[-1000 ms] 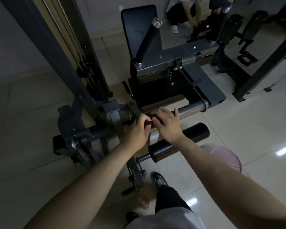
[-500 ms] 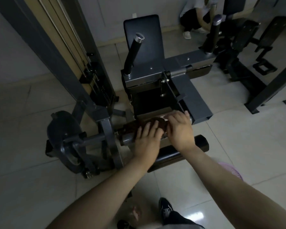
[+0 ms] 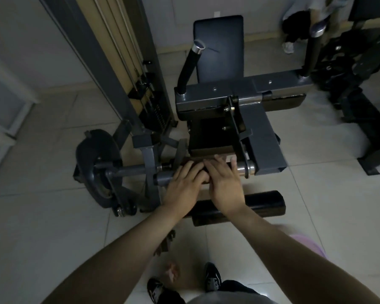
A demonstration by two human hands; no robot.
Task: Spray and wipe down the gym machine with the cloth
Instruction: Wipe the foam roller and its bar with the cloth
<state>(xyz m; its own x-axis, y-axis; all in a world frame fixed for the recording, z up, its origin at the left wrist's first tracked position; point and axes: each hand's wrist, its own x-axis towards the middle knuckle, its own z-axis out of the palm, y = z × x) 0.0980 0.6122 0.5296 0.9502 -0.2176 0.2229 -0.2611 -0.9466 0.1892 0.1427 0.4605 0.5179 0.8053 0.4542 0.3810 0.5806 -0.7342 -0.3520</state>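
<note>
Cloth [image 3: 194,161], dark brown, lies over the horizontal bar [image 3: 242,167] at the near end of the gym machine [image 3: 217,99], under both hands. Left hand [image 3: 183,184] and right hand [image 3: 225,183] touch side by side, each grip wide, fingers fairly straight, pressing the cloth onto the bar.

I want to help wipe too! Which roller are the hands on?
The upper roller: the left hand and right hand both rest on it. The lower black roller, nearer the person, has no hand on it.
</note>
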